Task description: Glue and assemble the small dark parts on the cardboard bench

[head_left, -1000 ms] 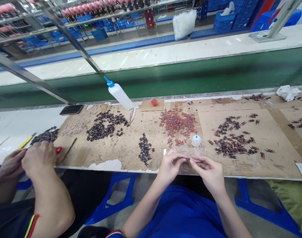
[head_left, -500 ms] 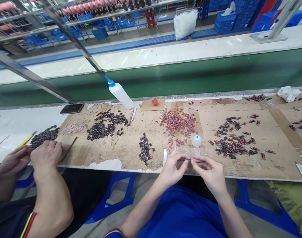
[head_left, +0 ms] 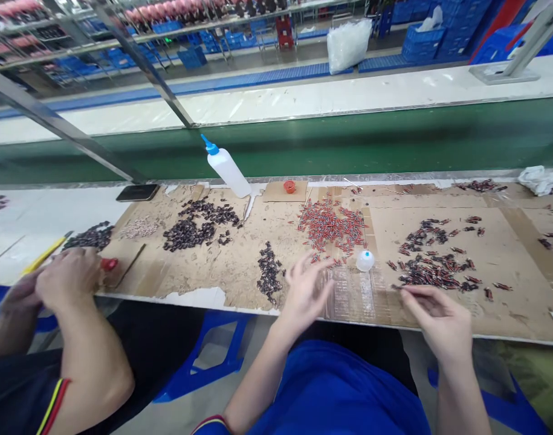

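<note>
My left hand hovers with fingers spread and blurred over the cardboard mat, just below the pile of small red parts and right of a small dark pile. It holds nothing that I can see. My right hand is out to the right at the near edge, fingers pinched on a small dark part at the edge of the pile of dark-and-red pieces. A small white cap-shaped bottle stands between my hands.
A co-worker's two hands work at the left by a red-tipped tool and dark piles. A white squeeze bottle with blue nozzle, a red cap and a phone lie near the green conveyor.
My hands were pinched together over one small part; now they have separated, the left moving up-left toward the red pile and the right moving right to the dark-and-red pile.
</note>
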Available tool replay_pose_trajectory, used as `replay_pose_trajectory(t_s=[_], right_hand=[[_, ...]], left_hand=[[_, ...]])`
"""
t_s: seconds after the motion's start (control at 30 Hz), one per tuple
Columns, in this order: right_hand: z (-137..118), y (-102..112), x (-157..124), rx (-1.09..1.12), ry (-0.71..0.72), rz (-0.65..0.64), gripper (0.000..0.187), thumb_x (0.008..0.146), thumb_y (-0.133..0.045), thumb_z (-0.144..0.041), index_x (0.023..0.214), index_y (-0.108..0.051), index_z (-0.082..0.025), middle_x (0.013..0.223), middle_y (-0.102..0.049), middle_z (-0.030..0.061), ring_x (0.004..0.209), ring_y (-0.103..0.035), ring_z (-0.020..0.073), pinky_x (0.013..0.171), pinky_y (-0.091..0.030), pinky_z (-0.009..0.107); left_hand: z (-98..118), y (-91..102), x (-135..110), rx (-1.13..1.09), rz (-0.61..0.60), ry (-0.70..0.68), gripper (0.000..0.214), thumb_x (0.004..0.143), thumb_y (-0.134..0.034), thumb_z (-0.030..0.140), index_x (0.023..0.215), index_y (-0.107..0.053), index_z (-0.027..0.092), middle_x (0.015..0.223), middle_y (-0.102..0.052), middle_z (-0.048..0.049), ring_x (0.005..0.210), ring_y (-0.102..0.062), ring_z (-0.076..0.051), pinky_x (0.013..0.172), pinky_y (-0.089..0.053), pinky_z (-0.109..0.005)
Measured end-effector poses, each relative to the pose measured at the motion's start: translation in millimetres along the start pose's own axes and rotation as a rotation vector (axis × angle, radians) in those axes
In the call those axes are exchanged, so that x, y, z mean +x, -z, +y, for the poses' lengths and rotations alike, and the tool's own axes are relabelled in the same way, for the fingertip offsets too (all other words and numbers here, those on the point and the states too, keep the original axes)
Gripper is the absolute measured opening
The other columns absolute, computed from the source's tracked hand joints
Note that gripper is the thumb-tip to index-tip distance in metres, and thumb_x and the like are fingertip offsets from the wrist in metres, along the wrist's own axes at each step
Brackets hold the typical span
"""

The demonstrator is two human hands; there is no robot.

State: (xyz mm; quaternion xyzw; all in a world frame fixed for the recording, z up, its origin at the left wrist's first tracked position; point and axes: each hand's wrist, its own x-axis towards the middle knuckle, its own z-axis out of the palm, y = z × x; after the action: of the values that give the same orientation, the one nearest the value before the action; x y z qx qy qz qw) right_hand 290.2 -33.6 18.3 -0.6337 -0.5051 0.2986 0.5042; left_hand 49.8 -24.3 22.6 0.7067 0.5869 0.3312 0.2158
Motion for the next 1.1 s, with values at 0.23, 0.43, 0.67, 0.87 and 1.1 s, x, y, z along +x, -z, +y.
replay_pose_trajectory(t_s=[0.23,0.43,0.67,0.87,1.1], right_hand=[[12.6,0.1,17.1,-0.173,0.142,0.252,0.029,0.072,-0.071,-0.041,0.092,-0.07,-0.019,0.097,-0.07,0.0089,0.082,-0.067,0.0221,0.076,-0.058,0.04],[14.6,-52.0,14.1,-0.449,0.447,0.088,0.053,0.07,-0.072,-0.049,0.113,-0.064,-0.018,0.104,-0.066,0.013,0.104,-0.054,0.032,0.088,-0.05,0.051],[20.5,-76.4,19.9,-0.456,0.423,0.026,0.024,0.077,-0.066,-0.036,0.096,-0.065,-0.021,0.102,-0.068,0.011,0.1,-0.051,0.031,0.089,-0.047,0.049],[12.4,-70.3,11.2,-0.172,0.161,-0.061,0.028,0.075,-0.067,-0.044,0.086,-0.056,-0.022,0.093,-0.07,0.01,0.093,-0.063,0.028,0.079,-0.052,0.042],[1.0,-51.1,2.3,0.372,-0.089,-0.059,0.036,0.06,-0.078,-0.047,0.078,-0.066,-0.019,0.073,-0.07,0.003,0.063,-0.063,0.0176,0.058,-0.049,0.028]], left_hand=[[-61.9,41.7,-0.5,0.405,0.031,0.05,0.053,0.077,-0.039,-0.009,0.091,-0.071,0.031,0.102,-0.075,0.0008,0.123,-0.048,-0.03,0.099,-0.025,-0.055],[-84.6,43.5,0.4,0.471,-0.075,-0.08,0.045,0.081,-0.046,-0.002,0.086,-0.074,0.033,0.09,-0.077,-0.0007,0.105,-0.057,-0.028,0.098,-0.026,-0.053],[-93.8,43.0,2.5,0.442,-0.09,-0.084,0.027,0.086,-0.053,0.014,0.08,-0.074,0.03,0.086,-0.075,-0.0033,0.095,-0.059,-0.026,0.095,-0.031,-0.048],[-90.4,46.3,1.5,0.446,-0.069,-0.085,0.027,0.088,-0.05,0.014,0.071,-0.068,0.026,0.077,-0.073,-0.0027,0.085,-0.06,-0.025,0.09,-0.031,-0.045],[-33.0,2.8,2.5,0.152,-0.178,-0.273,0.021,0.093,-0.049,0.02,0.088,-0.068,0.027,0.089,-0.073,0.0001,0.09,-0.061,-0.019,0.093,-0.031,-0.039]])
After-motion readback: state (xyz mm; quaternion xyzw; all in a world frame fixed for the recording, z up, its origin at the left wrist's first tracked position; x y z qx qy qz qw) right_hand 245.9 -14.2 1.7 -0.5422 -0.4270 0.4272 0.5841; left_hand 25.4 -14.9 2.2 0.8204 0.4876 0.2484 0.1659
